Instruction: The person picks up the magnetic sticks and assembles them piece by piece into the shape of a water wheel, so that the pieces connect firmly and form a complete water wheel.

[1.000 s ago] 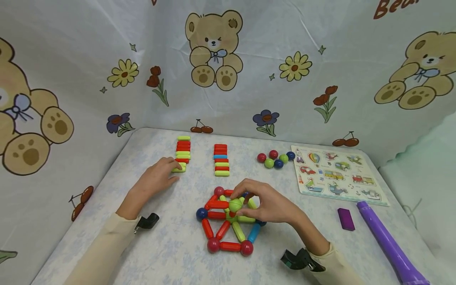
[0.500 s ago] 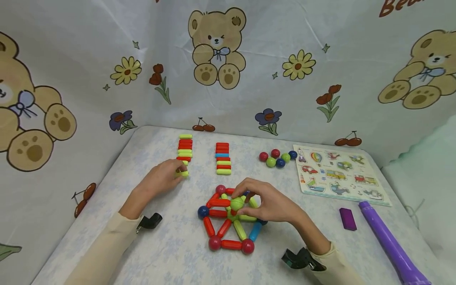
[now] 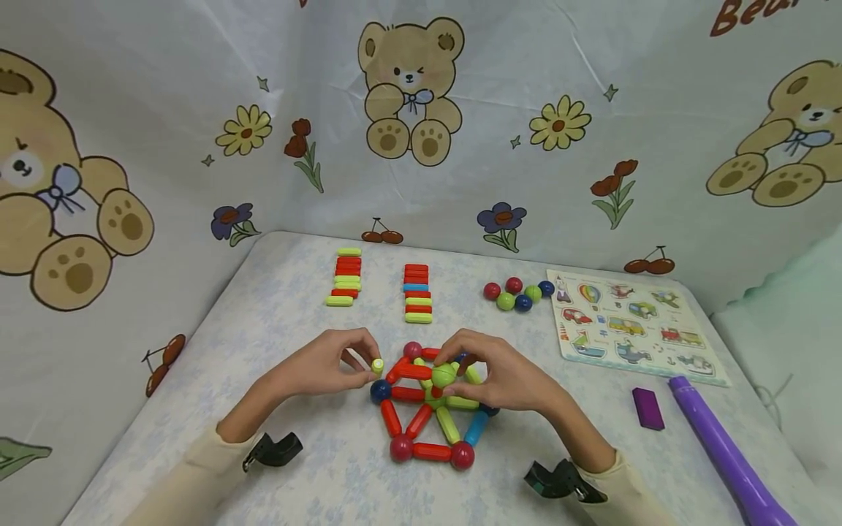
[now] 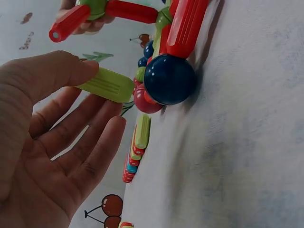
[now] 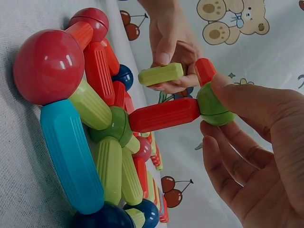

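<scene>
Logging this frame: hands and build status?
Left hand pinches short green plastic stick. Right hand holds raised green ball atop stick-and-ball structure. Nothing between them.

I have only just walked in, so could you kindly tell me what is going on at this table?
A person is building with magnetic rods and balls. The left hand pinches a green rod beside the structure of rods and balls on the table. The right hand holds the green ball at the structure's raised top. Farther back lie two rows of spare rods and a cluster of spare balls, with a picture puzzle board to the right.
</scene>
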The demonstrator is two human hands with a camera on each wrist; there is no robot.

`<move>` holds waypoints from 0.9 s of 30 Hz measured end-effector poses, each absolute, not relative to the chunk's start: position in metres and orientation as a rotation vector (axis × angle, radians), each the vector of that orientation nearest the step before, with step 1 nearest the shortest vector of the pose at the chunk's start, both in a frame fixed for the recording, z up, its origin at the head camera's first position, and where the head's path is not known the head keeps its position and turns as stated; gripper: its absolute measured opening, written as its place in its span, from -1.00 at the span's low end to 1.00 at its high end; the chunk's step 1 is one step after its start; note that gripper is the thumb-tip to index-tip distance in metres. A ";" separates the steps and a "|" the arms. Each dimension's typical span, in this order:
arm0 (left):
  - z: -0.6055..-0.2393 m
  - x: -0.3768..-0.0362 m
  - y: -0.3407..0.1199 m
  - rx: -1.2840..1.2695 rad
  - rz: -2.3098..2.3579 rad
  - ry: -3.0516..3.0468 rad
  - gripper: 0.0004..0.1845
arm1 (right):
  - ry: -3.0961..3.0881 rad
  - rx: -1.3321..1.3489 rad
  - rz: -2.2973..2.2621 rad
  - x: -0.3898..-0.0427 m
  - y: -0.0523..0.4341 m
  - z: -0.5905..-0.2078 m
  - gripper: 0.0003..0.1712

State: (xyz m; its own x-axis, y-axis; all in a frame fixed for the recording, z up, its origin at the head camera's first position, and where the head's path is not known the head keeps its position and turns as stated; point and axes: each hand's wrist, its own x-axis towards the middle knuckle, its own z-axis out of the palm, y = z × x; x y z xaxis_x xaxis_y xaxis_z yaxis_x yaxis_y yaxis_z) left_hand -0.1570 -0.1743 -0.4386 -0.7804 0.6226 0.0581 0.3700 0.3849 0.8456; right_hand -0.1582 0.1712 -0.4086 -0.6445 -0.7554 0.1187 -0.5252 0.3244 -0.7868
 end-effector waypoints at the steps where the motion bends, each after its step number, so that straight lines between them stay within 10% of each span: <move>1: -0.440 -0.156 -0.173 0.872 1.349 2.371 -0.77 | 2.323 -1.152 -1.225 -0.158 0.171 -0.409 -0.59; 27: -0.452 -0.150 -0.166 0.885 1.395 2.276 -0.75 | 2.626 -1.044 -1.283 -0.184 0.203 -0.410 -0.60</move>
